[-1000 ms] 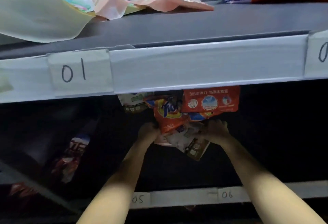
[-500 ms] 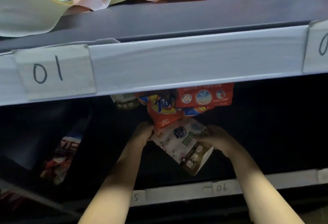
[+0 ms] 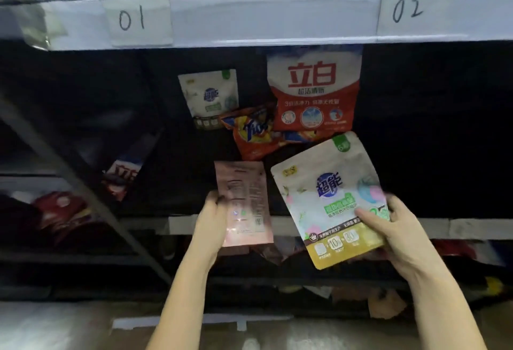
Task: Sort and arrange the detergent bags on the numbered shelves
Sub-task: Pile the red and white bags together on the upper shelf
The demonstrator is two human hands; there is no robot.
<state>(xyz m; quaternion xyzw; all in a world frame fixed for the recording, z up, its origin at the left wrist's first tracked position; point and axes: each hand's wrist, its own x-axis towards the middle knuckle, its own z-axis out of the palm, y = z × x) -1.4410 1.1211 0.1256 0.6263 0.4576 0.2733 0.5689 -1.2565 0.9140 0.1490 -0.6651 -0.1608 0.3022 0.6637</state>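
Note:
My left hand (image 3: 212, 217) grips a pink detergent bag (image 3: 245, 202) by its left edge, back side facing me. My right hand (image 3: 387, 227) holds a white, green and gold detergent bag (image 3: 327, 197) at its lower right corner, thumb across the front. Both bags are in front of the dark middle shelf. Deeper on that shelf stand a red and white bag (image 3: 315, 91), a small white bag (image 3: 209, 97) and a crumpled orange bag (image 3: 251, 133).
The top shelf edge (image 3: 272, 19) carries paper labels 01 (image 3: 133, 19) and 02 (image 3: 408, 12), with pink bags lying above. A grey diagonal brace (image 3: 83, 191) crosses the left side. Red bags (image 3: 63, 216) lie in the left bay, more bags (image 3: 385, 302) on lower shelves.
Both hands have drawn back out of the shelf, each holding a separate bag: pink in the left, white and gold in the right. The view has dropped and shifted right, showing label 02.

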